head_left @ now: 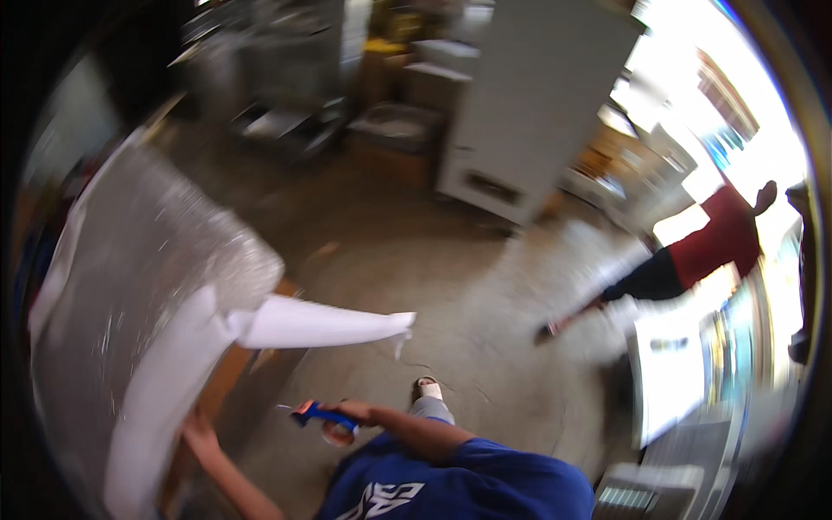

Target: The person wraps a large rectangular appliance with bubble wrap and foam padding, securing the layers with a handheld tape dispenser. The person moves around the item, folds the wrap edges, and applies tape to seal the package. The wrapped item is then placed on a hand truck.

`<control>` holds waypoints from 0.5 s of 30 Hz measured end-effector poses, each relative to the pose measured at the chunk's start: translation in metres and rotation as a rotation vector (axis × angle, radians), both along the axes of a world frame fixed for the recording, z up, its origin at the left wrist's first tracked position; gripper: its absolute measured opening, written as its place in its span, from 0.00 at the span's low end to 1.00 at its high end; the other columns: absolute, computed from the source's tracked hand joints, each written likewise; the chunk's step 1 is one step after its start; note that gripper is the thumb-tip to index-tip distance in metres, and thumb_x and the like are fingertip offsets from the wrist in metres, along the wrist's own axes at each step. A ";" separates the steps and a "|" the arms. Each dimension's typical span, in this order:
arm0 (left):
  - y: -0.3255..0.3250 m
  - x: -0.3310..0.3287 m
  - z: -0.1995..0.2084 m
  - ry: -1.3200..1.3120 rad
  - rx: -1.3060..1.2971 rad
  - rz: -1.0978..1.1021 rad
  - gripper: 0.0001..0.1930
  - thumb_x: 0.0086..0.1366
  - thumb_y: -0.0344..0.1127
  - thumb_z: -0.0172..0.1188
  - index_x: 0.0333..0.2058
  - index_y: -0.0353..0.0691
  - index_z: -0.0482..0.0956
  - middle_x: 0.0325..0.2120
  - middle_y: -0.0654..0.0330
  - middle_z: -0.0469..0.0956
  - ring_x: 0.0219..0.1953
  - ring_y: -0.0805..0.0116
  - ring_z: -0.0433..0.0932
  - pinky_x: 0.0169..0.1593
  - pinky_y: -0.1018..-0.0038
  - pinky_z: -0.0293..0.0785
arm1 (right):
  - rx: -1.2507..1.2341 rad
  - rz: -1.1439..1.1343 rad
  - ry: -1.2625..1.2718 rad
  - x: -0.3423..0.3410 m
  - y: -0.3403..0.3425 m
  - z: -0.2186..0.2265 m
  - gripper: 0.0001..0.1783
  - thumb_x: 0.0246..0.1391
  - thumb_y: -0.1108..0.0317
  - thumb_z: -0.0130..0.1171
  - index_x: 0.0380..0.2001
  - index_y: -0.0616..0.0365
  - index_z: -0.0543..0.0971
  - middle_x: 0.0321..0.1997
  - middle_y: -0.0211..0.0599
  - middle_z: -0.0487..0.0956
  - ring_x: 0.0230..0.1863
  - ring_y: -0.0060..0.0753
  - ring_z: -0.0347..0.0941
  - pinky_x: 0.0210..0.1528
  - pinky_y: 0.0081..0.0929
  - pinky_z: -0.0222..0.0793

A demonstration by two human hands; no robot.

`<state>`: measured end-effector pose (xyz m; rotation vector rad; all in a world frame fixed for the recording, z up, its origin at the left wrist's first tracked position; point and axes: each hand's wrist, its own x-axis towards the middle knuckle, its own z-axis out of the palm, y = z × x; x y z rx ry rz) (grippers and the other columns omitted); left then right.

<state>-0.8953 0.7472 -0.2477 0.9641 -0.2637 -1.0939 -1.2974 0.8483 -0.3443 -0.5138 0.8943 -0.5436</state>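
Head view: right hand (358, 411) had its fingers curled round a blue tape gun (343, 421), right beside the big plastic-wrapped package (160, 251). Left hand (199, 433) was at its white foam (165, 390), couldn't tell if those fingers were gripping.

We see white glare far right of the right fingers (348, 408), dimmer floor (368, 256) beyond them, glints on plastic wrap (147, 251) to their left, motion blur, and dark, curved fisheye edges.
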 end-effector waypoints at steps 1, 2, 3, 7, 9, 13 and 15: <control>-0.018 -0.018 0.026 0.246 0.032 0.091 0.28 0.78 0.45 0.48 0.66 0.30 0.65 0.67 0.48 0.68 0.69 0.54 0.65 0.72 0.58 0.65 | -0.029 0.279 0.179 -0.034 -0.013 0.003 0.37 0.59 0.31 0.58 0.39 0.59 0.87 0.28 0.37 0.85 0.30 0.34 0.83 0.35 0.31 0.79; -0.033 -0.022 0.027 0.289 0.014 0.222 0.30 0.77 0.48 0.49 0.66 0.30 0.66 0.68 0.49 0.67 0.70 0.54 0.64 0.72 0.53 0.63 | -0.278 0.390 0.572 -0.050 -0.021 -0.014 0.42 0.56 0.27 0.57 0.35 0.62 0.88 0.31 0.43 0.86 0.31 0.39 0.85 0.38 0.37 0.80; -0.035 -0.051 0.041 0.247 -0.054 0.326 0.33 0.74 0.54 0.52 0.64 0.28 0.67 0.66 0.50 0.70 0.68 0.51 0.67 0.72 0.50 0.60 | -0.345 0.580 0.802 -0.083 -0.026 0.002 0.42 0.56 0.27 0.56 0.34 0.63 0.88 0.34 0.51 0.87 0.34 0.45 0.86 0.40 0.42 0.80; -0.059 -0.055 0.067 0.201 -0.166 0.579 0.37 0.72 0.58 0.52 0.63 0.28 0.68 0.65 0.49 0.70 0.67 0.50 0.68 0.71 0.50 0.61 | -0.785 0.936 0.951 -0.177 -0.075 0.019 0.39 0.59 0.30 0.54 0.39 0.63 0.86 0.38 0.57 0.85 0.41 0.59 0.83 0.47 0.49 0.77; -0.034 -0.062 0.065 0.178 -0.190 0.649 0.38 0.71 0.60 0.51 0.63 0.28 0.68 0.64 0.48 0.71 0.67 0.49 0.68 0.71 0.50 0.61 | -0.816 1.069 0.900 -0.235 -0.105 0.016 0.40 0.60 0.30 0.52 0.39 0.62 0.85 0.38 0.57 0.84 0.42 0.62 0.81 0.48 0.49 0.76; 0.035 -0.135 0.051 0.154 -0.198 0.665 0.42 0.68 0.65 0.50 0.62 0.28 0.68 0.63 0.47 0.72 0.66 0.48 0.69 0.70 0.50 0.61 | -0.634 1.192 0.955 -0.399 -0.145 0.019 0.44 0.57 0.25 0.51 0.38 0.62 0.86 0.40 0.58 0.84 0.43 0.61 0.82 0.49 0.49 0.75; 0.049 -0.189 0.021 0.183 -0.194 0.606 0.44 0.67 0.67 0.50 0.62 0.28 0.68 0.62 0.47 0.72 0.65 0.48 0.69 0.70 0.50 0.62 | -0.403 1.295 1.243 -0.464 -0.191 0.009 0.47 0.50 0.22 0.56 0.42 0.62 0.87 0.45 0.59 0.84 0.51 0.56 0.82 0.55 0.47 0.75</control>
